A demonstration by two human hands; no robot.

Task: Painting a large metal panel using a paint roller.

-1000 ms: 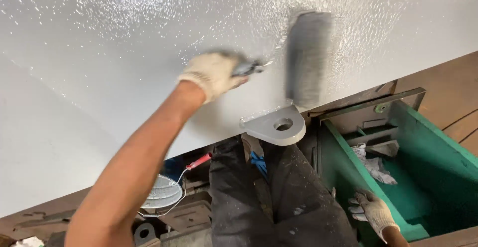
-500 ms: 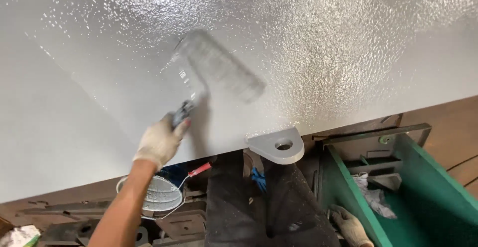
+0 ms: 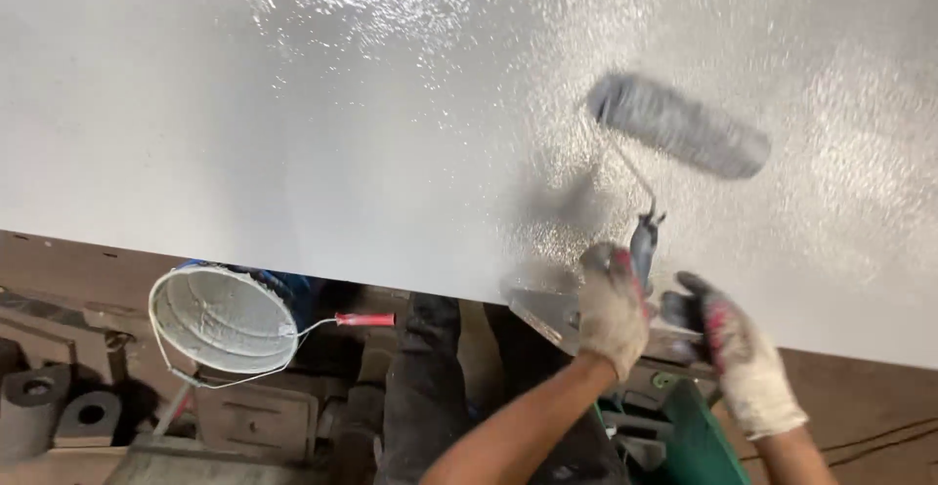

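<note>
Head view: a person looks down at a big grey panel [image 3: 293, 153] with wet, bumpy paint on it.
Left hand: the gloved left hand [image 3: 612, 309] is squeezed tight around the roller handle [image 3: 642, 251], near the panel's near edge.
Right hand: the gloved right hand [image 3: 743, 353] is just beside the handle on the right. Its fingers look loose and it holds nothing.
Roller: the paint roller [image 3: 679, 126] lies on the far right part of the panel, tilted.
What changed: half a second ago the roller was more to the left. Now it is over on the right. The right hand was down low by the green bin [image 3: 689, 436]. Now it is up next to the left hand.
What that means: the rolling seems to have moved to the right part, and both hands are now close to the handle.
Other things: a white bucket [image 3: 223, 319] sits near left, below the panel's edge.
</note>
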